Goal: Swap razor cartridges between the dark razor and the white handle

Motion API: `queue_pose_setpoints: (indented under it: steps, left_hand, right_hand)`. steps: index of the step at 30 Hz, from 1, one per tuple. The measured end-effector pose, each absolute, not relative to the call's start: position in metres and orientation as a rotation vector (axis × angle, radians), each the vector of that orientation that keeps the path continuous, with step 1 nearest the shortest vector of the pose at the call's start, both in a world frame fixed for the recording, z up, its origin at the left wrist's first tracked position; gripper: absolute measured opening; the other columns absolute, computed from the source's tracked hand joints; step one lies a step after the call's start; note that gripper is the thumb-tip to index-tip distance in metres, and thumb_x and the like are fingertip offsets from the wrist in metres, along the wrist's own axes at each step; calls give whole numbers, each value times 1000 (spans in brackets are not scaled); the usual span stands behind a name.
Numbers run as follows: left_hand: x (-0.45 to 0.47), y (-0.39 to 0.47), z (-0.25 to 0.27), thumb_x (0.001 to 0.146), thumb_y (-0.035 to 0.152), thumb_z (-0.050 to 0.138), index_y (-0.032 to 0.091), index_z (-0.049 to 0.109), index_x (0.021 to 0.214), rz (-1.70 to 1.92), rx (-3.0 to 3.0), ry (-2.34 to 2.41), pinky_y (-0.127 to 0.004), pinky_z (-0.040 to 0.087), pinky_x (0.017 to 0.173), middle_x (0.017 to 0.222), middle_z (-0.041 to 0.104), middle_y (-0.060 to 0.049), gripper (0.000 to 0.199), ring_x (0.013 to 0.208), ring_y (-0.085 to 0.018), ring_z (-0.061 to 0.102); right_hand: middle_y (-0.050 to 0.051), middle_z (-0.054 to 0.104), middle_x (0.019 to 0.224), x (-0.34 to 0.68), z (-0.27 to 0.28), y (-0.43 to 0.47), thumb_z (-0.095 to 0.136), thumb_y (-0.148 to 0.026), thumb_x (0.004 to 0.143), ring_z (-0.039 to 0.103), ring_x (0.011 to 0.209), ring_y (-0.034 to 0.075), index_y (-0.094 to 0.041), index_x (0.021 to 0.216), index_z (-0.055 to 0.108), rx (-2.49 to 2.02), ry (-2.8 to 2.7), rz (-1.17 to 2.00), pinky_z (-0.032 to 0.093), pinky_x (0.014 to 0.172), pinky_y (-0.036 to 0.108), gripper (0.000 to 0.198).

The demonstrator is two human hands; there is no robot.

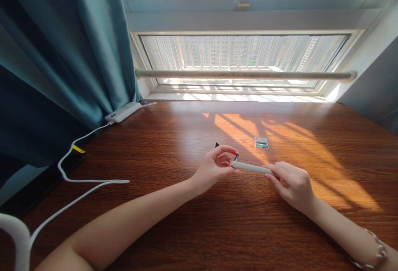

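A slim white handle with a short dark crosspiece at its left end, which looks like a razor (pixel 252 167), is held level just above the table between my hands. My right hand (pixel 290 184) pinches the right end of the handle between thumb and fingers. Curled around the dark head end is my left hand (pixel 216 165), its index fingertip and thumb on either side of the crosspiece. A small black piece (pixel 217 144) shows behind the left knuckles; what it belongs to is hidden. Beyond the handle lies a small clear case (pixel 261 142) with green strips.
A brown wooden table (pixel 174 221) spans the view, sunlit at the right. At the left back, a white power bank or adapter (pixel 122 112) lies by the blue curtain (pixel 93 47), its white cable (pixel 62 167) trailing forward. A window with a rail (pixel 245 74) stands behind.
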State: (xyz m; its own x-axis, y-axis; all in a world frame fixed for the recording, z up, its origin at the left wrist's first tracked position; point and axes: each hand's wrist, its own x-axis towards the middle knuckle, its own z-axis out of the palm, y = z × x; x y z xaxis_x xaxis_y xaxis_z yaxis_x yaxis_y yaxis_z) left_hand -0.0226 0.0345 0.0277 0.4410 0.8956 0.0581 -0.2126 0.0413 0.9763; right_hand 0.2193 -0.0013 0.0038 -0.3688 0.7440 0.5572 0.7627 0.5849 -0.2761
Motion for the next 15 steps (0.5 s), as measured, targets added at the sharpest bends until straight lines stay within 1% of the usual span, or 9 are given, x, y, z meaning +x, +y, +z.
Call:
queue_pose_setpoints:
  steps: [4, 7, 9, 13, 15]
  left_hand:
    - [-23, 34, 28, 55, 15, 76, 17, 55, 94, 959, 1251, 758, -21, 37, 62, 71, 54, 3, 45, 64, -8, 47]
    - [-24, 34, 29, 55, 17, 76, 18, 55, 94, 948, 1251, 774, -22, 37, 60, 73, 54, 2, 44, 63, -8, 47]
    - [-24, 34, 30, 54, 18, 76, 18, 55, 93, 945, 1255, 786, -21, 36, 59, 70, 53, 3, 44, 61, -8, 46]
    - [-25, 35, 30, 54, 19, 77, 17, 55, 94, 920, 1280, 814, -20, 33, 55, 61, 50, 5, 46, 56, -7, 43]
    - [-25, 35, 30, 55, 19, 76, 17, 55, 94, 924, 1288, 817, -20, 33, 56, 61, 50, 5, 45, 57, -7, 43]
  right_hand:
    - [1, 55, 60, 219, 3, -1, 49, -30, 83, 51, 57, 13, -17, 83, 63, -1327, -2080, -54, 36, 57, 24, 19]
    - [2, 58, 65, 219, 2, 0, 47, -29, 84, 53, 59, 13, -17, 88, 62, -1229, -2156, 20, 37, 57, 24, 20]
    - [2, 59, 68, 219, 1, 0, 46, -29, 85, 55, 62, 13, -17, 90, 62, -1212, -2184, 49, 38, 59, 23, 20]
    - [1, 57, 62, 219, 2, -1, 47, -30, 84, 53, 58, 13, -18, 83, 62, -1355, -2073, 35, 37, 57, 24, 20]
    - [1, 58, 64, 220, 3, -1, 47, -29, 84, 54, 59, 13, -18, 85, 62, -1299, -2095, 85, 37, 58, 24, 19]
